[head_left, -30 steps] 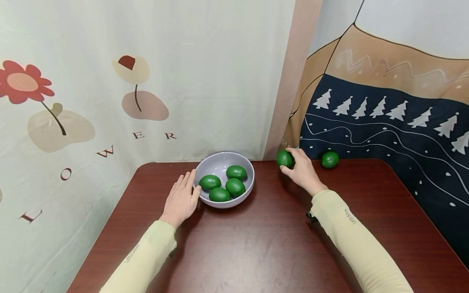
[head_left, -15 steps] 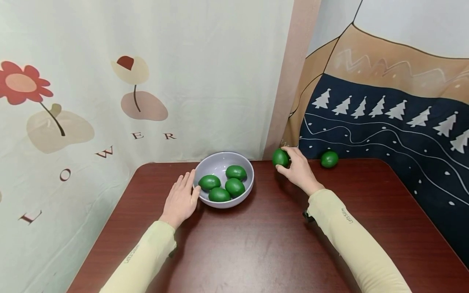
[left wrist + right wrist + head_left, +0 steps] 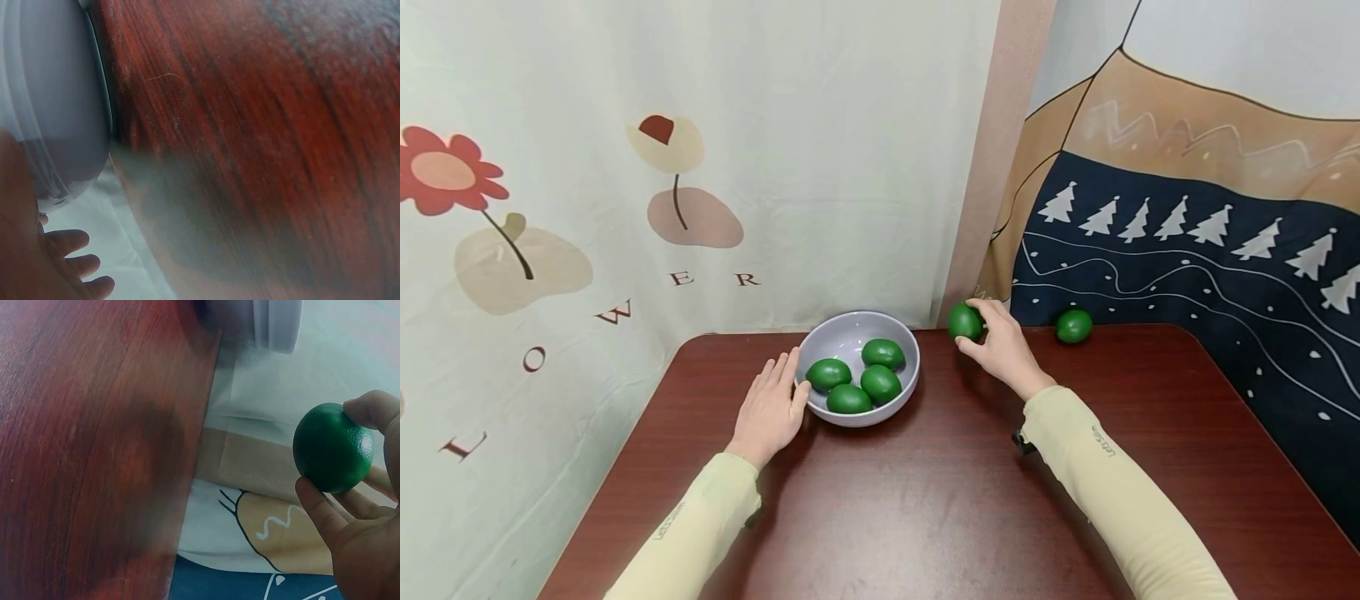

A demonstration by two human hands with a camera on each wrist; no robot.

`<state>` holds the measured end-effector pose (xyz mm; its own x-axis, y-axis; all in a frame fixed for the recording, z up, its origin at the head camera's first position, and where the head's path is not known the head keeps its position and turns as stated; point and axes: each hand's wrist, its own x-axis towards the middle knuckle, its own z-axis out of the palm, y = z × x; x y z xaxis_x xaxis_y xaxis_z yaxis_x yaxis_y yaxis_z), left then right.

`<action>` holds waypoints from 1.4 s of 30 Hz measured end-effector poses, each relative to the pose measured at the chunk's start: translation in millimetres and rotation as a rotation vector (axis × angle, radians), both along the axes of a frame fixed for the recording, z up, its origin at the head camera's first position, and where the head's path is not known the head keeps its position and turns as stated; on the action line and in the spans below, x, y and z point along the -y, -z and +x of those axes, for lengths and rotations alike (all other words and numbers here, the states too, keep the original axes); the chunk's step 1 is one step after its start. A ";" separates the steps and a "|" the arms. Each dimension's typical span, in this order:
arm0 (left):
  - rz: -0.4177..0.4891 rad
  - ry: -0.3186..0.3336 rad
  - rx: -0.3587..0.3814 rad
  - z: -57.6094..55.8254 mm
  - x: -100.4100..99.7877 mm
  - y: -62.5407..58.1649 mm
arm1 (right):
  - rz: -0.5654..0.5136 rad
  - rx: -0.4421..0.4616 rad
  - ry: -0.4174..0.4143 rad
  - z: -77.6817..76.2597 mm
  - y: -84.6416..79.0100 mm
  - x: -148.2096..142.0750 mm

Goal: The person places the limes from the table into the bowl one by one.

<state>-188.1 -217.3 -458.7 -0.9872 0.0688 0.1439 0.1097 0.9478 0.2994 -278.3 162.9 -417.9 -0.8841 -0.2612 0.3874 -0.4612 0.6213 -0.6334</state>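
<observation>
My right hand [image 3: 1002, 348] pinches a green lime [image 3: 965, 322] between thumb and fingers, to the right of the bowl. The right wrist view shows the same lime [image 3: 333, 447] held at the fingertips, with the table's back edge beside it. A grey-lavender bowl [image 3: 904, 337] stands near the back of the table with several limes [image 3: 882, 384] lying in it. My left hand [image 3: 769, 408] has its fingers straight and touches the bowl's left side. In the left wrist view, its fingers [image 3: 69, 242] extend beside the bowl wall [image 3: 62, 94].
Another lime [image 3: 1074, 326] lies near the back edge, right of my right hand. The dark red-brown table [image 3: 887, 517] ends against a pale curtain [image 3: 850, 167] with flower prints and a navy cloth [image 3: 1150, 258] with white trees.
My right hand has moved a little to the left with the lime, closer to the bowl. The left hand and bowl have stayed in place.
</observation>
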 end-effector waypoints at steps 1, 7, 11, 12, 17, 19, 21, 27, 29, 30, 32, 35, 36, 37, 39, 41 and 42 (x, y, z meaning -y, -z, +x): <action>0.003 -0.001 0.003 0.1 0.0 0.1 | -0.001 0.002 -0.001 0.3 -0.5 0.9; -0.001 -0.002 0.010 0.6 0.4 0.8 | -0.012 0.005 -0.015 1.0 -1.4 6.3; -0.001 -0.003 0.012 0.6 1.2 1.6 | -0.015 -0.003 -0.020 0.5 -1.2 10.0; 0.000 -0.002 0.011 0.5 1.3 1.8 | -0.017 -0.004 -0.022 0.5 -1.3 10.9; -0.001 -0.001 0.007 0.4 1.1 1.8 | -0.022 0.000 -0.031 0.8 -3.3 15.6; -0.001 -0.001 0.007 0.4 1.0 1.6 | -0.020 0.005 -0.031 0.7 -4.1 17.6; -0.001 -0.001 0.005 0.1 1.0 1.5 | -0.020 0.008 -0.033 0.9 -4.8 19.4; -0.006 0.001 0.003 0.1 1.0 1.6 | -0.021 0.010 -0.044 1.7 -5.2 25.6; -0.009 0.002 -0.001 0.1 1.0 1.9 | -0.023 0.002 -0.049 2.1 -5.0 28.0; -0.008 0.002 -0.001 0.0 1.0 1.9 | -0.024 -0.001 -0.053 2.6 -5.2 29.1; -0.008 0.002 -0.002 -0.5 0.9 1.7 | -0.026 -0.007 -0.058 2.8 -5.2 31.6; -0.007 0.001 -0.005 -0.6 0.7 1.1 | -0.026 -0.006 -0.066 3.9 -5.6 35.4; -0.007 0.000 -0.006 -0.4 0.5 0.8 | -0.025 -0.004 -0.068 4.4 -5.8 36.6; -0.009 0.001 -0.011 -0.2 0.5 0.8 | -0.026 -0.004 -0.071 4.8 -6.1 37.9; -0.017 0.000 -0.019 0.0 0.3 1.0 | -0.027 -0.010 -0.079 6.1 -6.7 40.5; -0.024 -0.001 -0.028 -0.1 0.1 1.4 | -0.027 -0.020 -0.087 6.9 -6.7 43.1; -0.029 0.000 -0.031 -0.2 0.1 1.6 | -0.026 -0.024 -0.090 7.2 -6.8 44.4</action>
